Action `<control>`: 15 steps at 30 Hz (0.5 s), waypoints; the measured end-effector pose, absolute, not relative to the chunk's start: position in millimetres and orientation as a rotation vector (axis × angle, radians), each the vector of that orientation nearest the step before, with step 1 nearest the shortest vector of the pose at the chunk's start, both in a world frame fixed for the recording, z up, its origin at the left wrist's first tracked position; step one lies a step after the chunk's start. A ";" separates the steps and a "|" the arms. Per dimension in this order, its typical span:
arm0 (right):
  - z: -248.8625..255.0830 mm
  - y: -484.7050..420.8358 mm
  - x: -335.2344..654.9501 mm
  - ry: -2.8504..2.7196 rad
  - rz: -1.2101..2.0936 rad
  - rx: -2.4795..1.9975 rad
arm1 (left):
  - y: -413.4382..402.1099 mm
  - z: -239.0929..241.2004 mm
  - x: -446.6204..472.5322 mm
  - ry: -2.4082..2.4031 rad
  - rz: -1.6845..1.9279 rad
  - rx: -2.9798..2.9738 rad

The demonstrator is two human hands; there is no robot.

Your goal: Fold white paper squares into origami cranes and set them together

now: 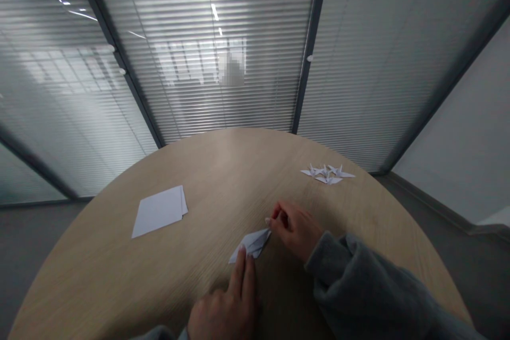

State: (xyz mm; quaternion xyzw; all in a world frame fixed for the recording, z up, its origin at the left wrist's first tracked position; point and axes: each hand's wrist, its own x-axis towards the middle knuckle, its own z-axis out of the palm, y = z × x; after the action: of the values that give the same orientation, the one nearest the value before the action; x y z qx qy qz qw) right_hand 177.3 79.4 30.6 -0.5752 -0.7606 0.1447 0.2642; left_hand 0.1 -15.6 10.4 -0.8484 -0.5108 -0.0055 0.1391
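Note:
A partly folded piece of white paper [252, 243] lies on the round wooden table, narrow and pointed, with layered flaps. Two outstretched fingers of my left hand [229, 303] press on its near edge; the other fingers are curled under. At the paper's far right tip is my right hand [294, 227], its thumb and fingers closed in a pinch. The fingers partly hide that tip. Farther back on the right stand several small white folded paper cranes [327, 173], grouped close together.
Flat white paper sheets [159, 211], stacked slightly askew, lie on the left of the round table [223, 170]. Beyond its curved far edge rise glass panels with blinds [239, 101] and dark frames. A white wall [458, 127] stands at the right.

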 end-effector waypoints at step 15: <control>37.3 78.8 174.0 -2.177 0.502 -1.344 | 8.1 48.7 -6.1 -1.726 -0.347 -2.593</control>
State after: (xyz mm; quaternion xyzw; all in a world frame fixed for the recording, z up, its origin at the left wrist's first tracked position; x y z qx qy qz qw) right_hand 174.0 78.8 37.3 -0.4973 -0.8053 0.1858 0.2642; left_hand -6.1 8.1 48.7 -0.8273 -0.5507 -0.1108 0.0036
